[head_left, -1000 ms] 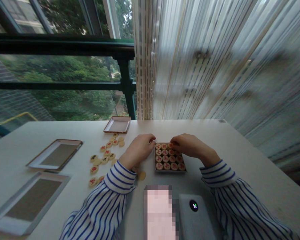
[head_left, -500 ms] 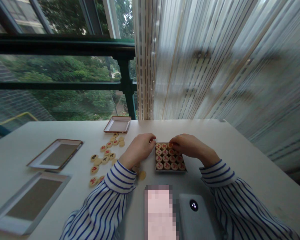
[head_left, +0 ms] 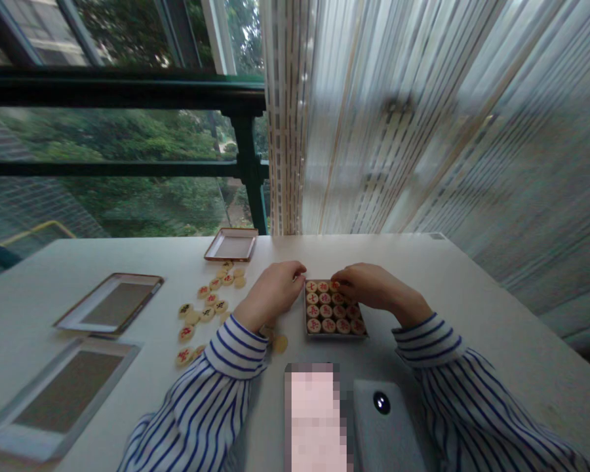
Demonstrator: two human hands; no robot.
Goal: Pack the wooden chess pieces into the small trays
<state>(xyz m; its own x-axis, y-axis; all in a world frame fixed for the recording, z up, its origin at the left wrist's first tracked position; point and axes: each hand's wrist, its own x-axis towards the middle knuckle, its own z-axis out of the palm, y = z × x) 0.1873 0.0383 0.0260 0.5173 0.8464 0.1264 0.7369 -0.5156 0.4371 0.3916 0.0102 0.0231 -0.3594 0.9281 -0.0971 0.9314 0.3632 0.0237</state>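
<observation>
A square box (head_left: 337, 337) holds rows of round wooden Chinese chess pieces (head_left: 325, 312) with red characters facing up. My left hand (head_left: 279, 288) is curled at the box's back left corner, its thumb against the edge; the other fingers are partly hidden. At the back right, my right hand (head_left: 368, 286) has its fingers closed on a red-marked piece (head_left: 335, 286) in the back row and covers that corner. More loose pieces (head_left: 206, 313), some red, some black, some blank side up, lie left of my left hand. My left sleeve hides a few.
A small brown-rimmed tray or lid (head_left: 252, 244) lies at the back edge of the white table (head_left: 403, 255). Another brown-rimmed one (head_left: 152, 283) and a grey-rimmed one (head_left: 126, 357) lie at left. Near me are a pixelated pink-screened object (head_left: 312, 419) and a grey device (head_left: 388, 432).
Hardly anything differs. Both hands stay at the box, with my right fingertips shifted very slightly over the back row.
</observation>
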